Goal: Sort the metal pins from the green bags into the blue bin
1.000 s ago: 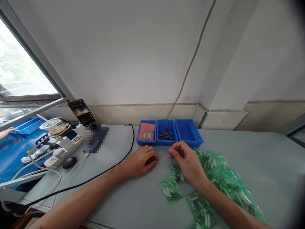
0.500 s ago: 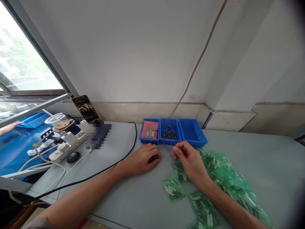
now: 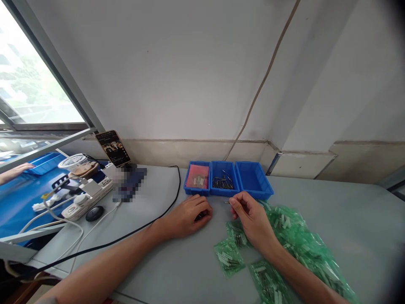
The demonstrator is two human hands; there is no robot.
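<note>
My left hand point(image 3: 193, 215) rests on the grey table with its fingers curled over some small dark metal pieces, partly hidden under the palm. Thumb and forefinger of my right hand point(image 3: 248, 211) pinch a small metal pin point(image 3: 227, 202), whose tip points left. Beyond the hands stand three joined blue bins: the left one holds a pink packet point(image 3: 198, 175), the middle bin point(image 3: 223, 192) holds dark metal screws or pins, and the right bin point(image 3: 253, 175) shows a bare bottom. Small green bags of parts point(image 3: 228, 256) lie below my right hand.
A large heap of green bags point(image 3: 303, 240) lies to the right. At left are a propped phone point(image 3: 113, 147), a power strip point(image 3: 91, 198), a black mouse-like object point(image 3: 94, 213) and a black cable point(image 3: 126, 231). Another person's hand point(image 3: 15, 172) shows at far left, over a blue surface.
The view has shifted slightly, so the table and bins sit a little lower. Both hands keep nearly the same place, and my right hand still holds the pin.
</note>
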